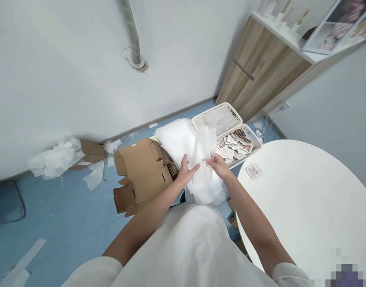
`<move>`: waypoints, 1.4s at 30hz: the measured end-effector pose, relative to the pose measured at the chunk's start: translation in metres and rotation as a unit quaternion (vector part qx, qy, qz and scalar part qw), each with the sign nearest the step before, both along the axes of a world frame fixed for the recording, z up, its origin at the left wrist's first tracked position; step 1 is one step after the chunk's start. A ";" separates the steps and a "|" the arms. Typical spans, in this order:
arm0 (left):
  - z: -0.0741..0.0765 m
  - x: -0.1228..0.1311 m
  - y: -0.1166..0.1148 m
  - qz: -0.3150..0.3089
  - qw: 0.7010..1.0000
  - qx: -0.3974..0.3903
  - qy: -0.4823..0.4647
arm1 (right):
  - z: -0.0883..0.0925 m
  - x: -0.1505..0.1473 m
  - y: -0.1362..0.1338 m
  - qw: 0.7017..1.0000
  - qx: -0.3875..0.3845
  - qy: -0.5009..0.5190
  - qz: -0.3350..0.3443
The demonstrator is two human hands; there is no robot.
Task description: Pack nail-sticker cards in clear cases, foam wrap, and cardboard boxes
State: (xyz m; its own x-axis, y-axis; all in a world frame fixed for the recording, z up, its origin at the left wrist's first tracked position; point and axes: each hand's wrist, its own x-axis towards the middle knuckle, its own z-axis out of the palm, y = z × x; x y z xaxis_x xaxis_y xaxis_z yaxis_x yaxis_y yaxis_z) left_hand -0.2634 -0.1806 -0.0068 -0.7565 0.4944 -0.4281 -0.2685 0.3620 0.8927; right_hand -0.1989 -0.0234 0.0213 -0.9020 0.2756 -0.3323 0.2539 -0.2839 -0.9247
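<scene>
A thin, translucent white foam sheet [204, 145] stands up in front of me over a stack of similar white sheets [177, 137]. My right hand [220, 165] pinches the sheet's right side between thumb and fingers. On its left side is my left hand [187, 171], with thumb and fingers spread apart beside the sheet. Flat brown cardboard boxes [147, 171] lie left of my left hand. Beyond my right hand, a white basket [254, 139] holds many small printed packets [236, 143].
A second white basket [220, 117] holds clear plastic pieces. To the right, a round white table [302, 191] carries a small clear case [254, 171]. A wooden cabinet [260, 67] stands behind. Foam scraps [55, 159] and an open carton [91, 153] lie on the left floor.
</scene>
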 end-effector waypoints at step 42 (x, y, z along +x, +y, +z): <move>-0.035 0.247 0.158 -0.443 0.873 -0.114 0.168 | -0.061 0.427 0.000 0.720 0.181 -0.352 -0.570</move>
